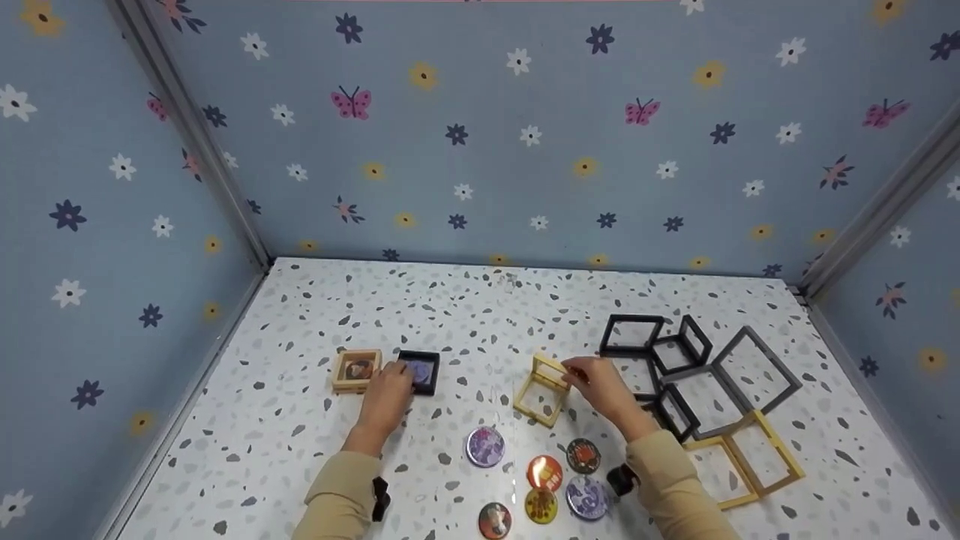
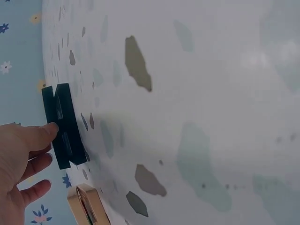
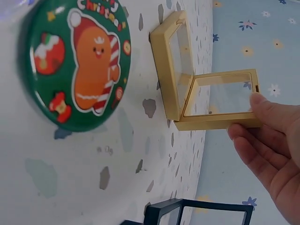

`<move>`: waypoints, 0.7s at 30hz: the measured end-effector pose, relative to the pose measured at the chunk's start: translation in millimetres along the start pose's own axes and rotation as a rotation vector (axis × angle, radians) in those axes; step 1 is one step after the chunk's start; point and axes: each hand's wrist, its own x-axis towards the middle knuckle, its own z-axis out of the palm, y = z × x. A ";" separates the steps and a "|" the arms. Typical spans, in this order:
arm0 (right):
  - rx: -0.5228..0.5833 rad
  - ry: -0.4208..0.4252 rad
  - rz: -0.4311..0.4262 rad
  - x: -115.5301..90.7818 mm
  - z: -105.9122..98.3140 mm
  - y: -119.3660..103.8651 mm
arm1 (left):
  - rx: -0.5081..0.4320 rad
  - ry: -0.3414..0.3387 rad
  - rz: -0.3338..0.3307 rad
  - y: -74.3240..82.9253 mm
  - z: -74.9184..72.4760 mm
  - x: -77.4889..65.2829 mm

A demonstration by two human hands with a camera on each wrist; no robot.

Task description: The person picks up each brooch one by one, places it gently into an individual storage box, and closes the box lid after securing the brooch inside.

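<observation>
My left hand (image 1: 388, 397) holds the edge of a small black display frame (image 1: 429, 363) with a purple badge inside. In the left wrist view, the thumb lies on that frame's side, the other fingers curled beside it. Just left of this hand sits a light wood-coloured frame (image 1: 341, 384) with a dark round badge in it. My right hand (image 1: 600, 384) pinches the raised half of a yellow hinged frame (image 3: 164, 70) between thumb and fingers. Its other half rests on the table, and clear panes fill both halves.
Several round badges lie near the front, including a purple one (image 1: 485, 447), a red one (image 1: 544, 473) and a green gingerbread one (image 3: 79, 65). At the right are opened black frames (image 1: 630, 352), a grey frame (image 1: 776, 367) and a larger yellow frame (image 1: 780, 450). Flowered walls (image 1: 480, 165) enclose the table.
</observation>
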 end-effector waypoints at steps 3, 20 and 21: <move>0.018 -0.012 0.021 -3.6 1.4 -1.4 | -0.031 0.019 -0.006 3.4 -0.2 -2.2; 0.077 0.080 0.013 -20.1 5.2 -5.6 | -0.326 0.009 0.068 61.2 -15.3 -44.0; 0.075 0.085 0.012 -21.0 5.0 -5.9 | -0.343 -0.013 0.081 64.8 -16.1 -47.3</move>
